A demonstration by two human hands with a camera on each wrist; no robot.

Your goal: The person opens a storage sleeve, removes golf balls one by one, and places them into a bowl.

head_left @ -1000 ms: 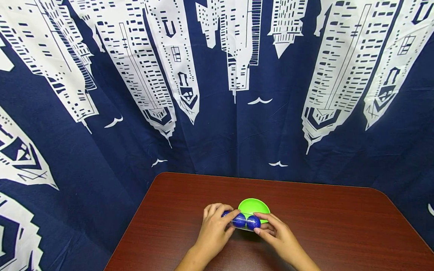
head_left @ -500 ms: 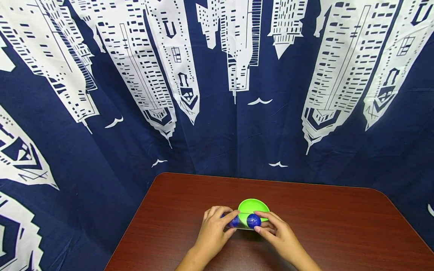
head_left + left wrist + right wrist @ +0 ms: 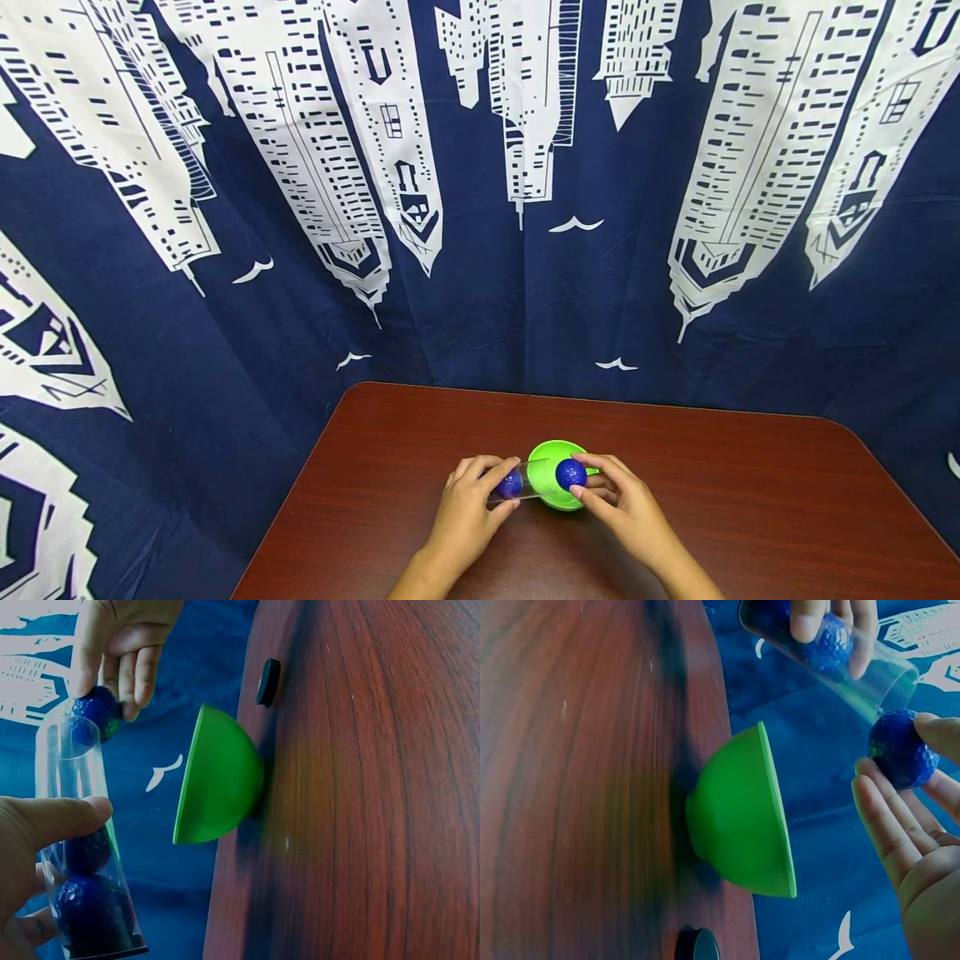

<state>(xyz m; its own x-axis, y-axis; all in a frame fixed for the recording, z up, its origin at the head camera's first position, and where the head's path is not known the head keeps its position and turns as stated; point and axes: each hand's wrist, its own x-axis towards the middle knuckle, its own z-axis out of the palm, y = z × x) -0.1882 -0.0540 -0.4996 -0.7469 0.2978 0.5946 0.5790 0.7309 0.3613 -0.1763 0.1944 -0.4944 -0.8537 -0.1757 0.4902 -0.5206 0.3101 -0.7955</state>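
Observation:
A clear tube point(image 3: 71, 769) lies on its side in my left hand point(image 3: 467, 510), thumb on one side and fingers on the other. Two blue golf balls point(image 3: 94, 909) sit inside near its dark closed end, partly covered by the fingers. Between thumb and fingers of my right hand point(image 3: 626, 512) is a third blue golf ball point(image 3: 571, 474), just outside the tube's open mouth. Below both hands stands a green bowl point(image 3: 546, 452), upright on the table; the wrist views show it from the side, and the ball is above its rim.
A small round black cap point(image 3: 268, 682) lies on the table beside the bowl, seen only in the wrist views. The brown wooden table point(image 3: 712, 475) ends at a dark blue curtain point(image 3: 480, 333) printed with white buildings.
The right hand has drawn the golf ball out of the tube's mouth, a little to the right. Earlier it was within the tube. The left hand has shifted only slightly with the tube.

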